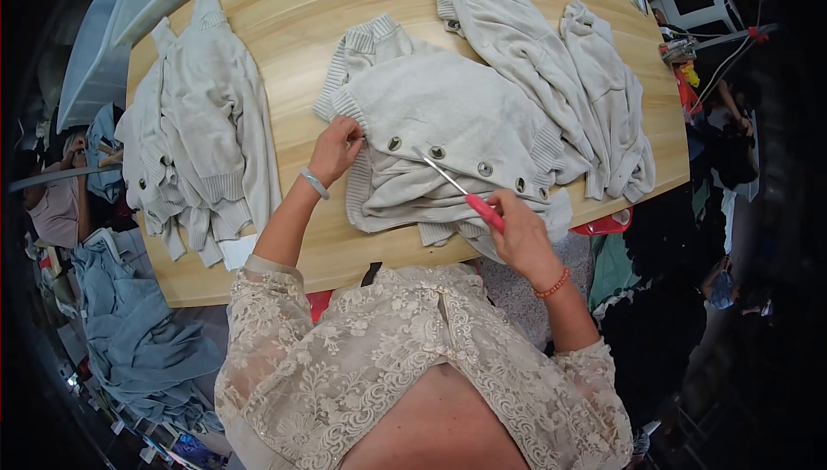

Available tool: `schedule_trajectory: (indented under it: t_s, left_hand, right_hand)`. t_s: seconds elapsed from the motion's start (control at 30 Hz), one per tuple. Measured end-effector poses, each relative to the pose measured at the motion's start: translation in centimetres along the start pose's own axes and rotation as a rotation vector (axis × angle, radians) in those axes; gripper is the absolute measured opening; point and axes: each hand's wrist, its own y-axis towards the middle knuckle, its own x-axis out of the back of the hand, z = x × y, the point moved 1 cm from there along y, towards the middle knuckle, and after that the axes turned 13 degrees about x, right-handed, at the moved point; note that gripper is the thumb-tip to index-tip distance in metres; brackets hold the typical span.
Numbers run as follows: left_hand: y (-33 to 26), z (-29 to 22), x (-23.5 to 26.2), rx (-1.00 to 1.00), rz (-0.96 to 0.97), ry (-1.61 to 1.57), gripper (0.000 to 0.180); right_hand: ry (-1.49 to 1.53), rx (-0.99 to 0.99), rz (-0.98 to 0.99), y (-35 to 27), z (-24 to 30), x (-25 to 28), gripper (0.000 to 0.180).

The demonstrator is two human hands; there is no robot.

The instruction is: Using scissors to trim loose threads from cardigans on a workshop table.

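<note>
A cream knitted cardigan (431,99) with a row of dark round buttons lies bunched on the table in front of me. My left hand (338,147) pinches its edge beside the ribbed band, left of the buttons. In my right hand (519,233) is a slim tool (481,209) with a red handle and a thin, pointed metal end; whether it is a pair of scissors I cannot tell. Its tip lies against the knit between two buttons. The fingers of my right hand wrap round the handle.
More cream cardigans lie in a pile (198,117) at the left and in another pile (551,65) at the right of the wooden table (297,203). Blue-grey cloth (129,323) is heaped off the table at lower left. A pale blue plastic bin (112,56) stands at far left.
</note>
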Motion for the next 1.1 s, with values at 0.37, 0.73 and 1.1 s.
schedule_trajectory:
  t_s: [0.37, 0.73, 1.1]
  left_hand:
    - [-0.8, 3.1, 1.4, 0.109, 0.146, -0.501, 0.017]
    - [-0.4, -5.8, -2.7, -0.199, 0.088, -0.115, 0.040]
    - [0.6, -3.0, -3.6, 0.151, 0.345, -0.383, 0.021]
  right_hand:
    - [0.011, 0.120, 0.275, 5.5, 1.6, -4.8, 0.030]
    - [-0.025, -0.086, 0.170, 0.8, 0.9, -1.4, 0.029]
    - [-0.016, -0.081, 0.229, 1.7, 1.6, -2.1, 0.025]
